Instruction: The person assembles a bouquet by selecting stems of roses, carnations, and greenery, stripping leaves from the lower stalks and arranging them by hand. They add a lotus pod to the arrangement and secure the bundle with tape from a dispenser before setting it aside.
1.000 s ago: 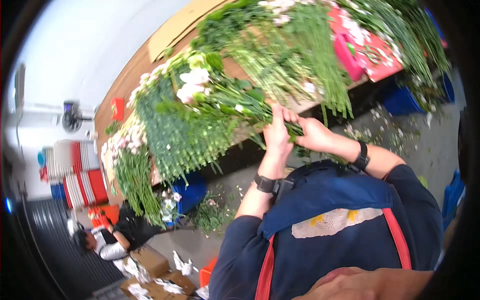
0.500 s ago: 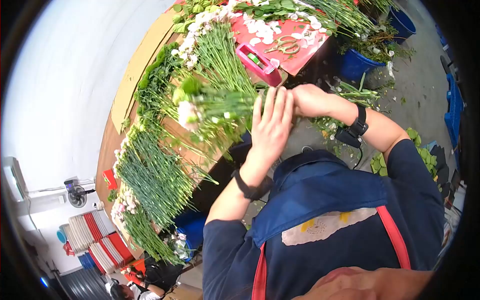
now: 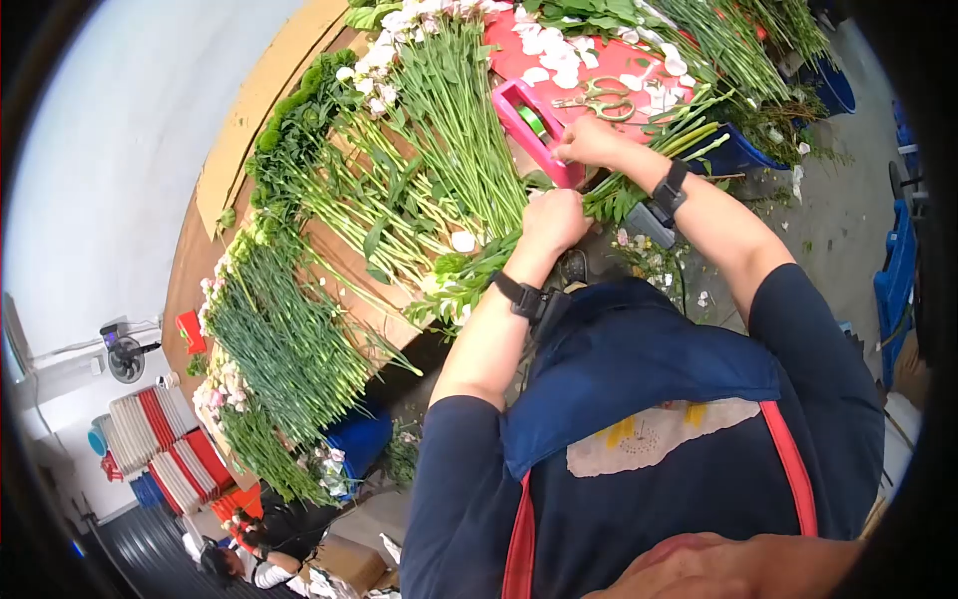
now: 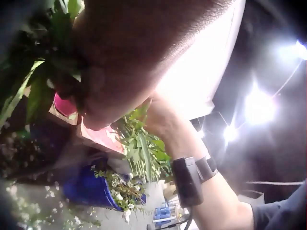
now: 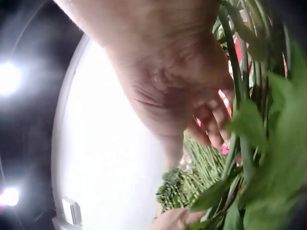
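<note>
My left hand [image 3: 556, 220] grips a bunch of leafy flower stems [image 3: 639, 190] just off the table's front edge. Its leafy heads [image 3: 464, 280] point left, under my left forearm, and the stem ends lie to the right, under my right forearm. My right hand [image 3: 591, 143] has its fingertips at the front end of a pink tape dispenser [image 3: 509, 105] loaded with a roll of green tape [image 3: 532, 122]. In the right wrist view the fingers [image 5: 218, 120] are bent beside the stems, and I cannot tell whether they pinch the tape.
Scissors [image 3: 604, 100] and white petals [image 3: 559, 55] lie on a red sheet [image 3: 509, 50]. Rows of cut flowers [image 3: 289, 319] cover the wooden table [image 3: 205, 250]. Blue buckets [image 3: 743, 155] stand at its edge, with scraps on the floor. Another person [image 3: 269, 569] is at the far lower left.
The bunch has come down and toward my body, its heads now under my left forearm. My right hand has left the stems and reached to the tape dispenser. The view has swung rightward along the table.
</note>
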The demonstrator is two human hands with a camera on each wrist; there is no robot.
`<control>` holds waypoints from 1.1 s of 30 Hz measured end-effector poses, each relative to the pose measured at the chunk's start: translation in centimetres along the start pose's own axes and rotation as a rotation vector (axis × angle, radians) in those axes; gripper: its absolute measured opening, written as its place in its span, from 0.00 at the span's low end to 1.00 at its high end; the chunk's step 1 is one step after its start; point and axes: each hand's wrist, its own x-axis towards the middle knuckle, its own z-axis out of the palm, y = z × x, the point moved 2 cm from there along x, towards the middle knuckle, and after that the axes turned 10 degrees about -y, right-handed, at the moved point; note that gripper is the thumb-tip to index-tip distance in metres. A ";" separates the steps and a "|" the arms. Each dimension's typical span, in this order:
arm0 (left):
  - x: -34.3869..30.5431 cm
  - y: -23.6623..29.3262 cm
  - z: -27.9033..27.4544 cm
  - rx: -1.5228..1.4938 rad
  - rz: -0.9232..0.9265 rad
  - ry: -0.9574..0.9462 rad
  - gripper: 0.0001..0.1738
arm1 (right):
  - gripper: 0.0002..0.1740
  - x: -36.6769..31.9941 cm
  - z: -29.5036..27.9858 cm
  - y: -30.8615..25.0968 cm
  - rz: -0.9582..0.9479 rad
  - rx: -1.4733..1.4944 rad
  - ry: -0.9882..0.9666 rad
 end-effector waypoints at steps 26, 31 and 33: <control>-1.4 1.6 -1.9 -0.294 -0.043 0.133 0.21 | 0.17 -3.6 1.9 5.2 -0.317 0.123 -0.217; -0.7 2.1 -0.4 -0.357 -0.039 0.251 0.21 | 0.16 -3.6 1.9 6.1 -0.338 0.009 -0.290; 0.1 2.5 0.0 -0.352 -0.070 0.207 0.24 | 0.16 -3.6 1.9 6.5 -0.348 -0.016 -0.313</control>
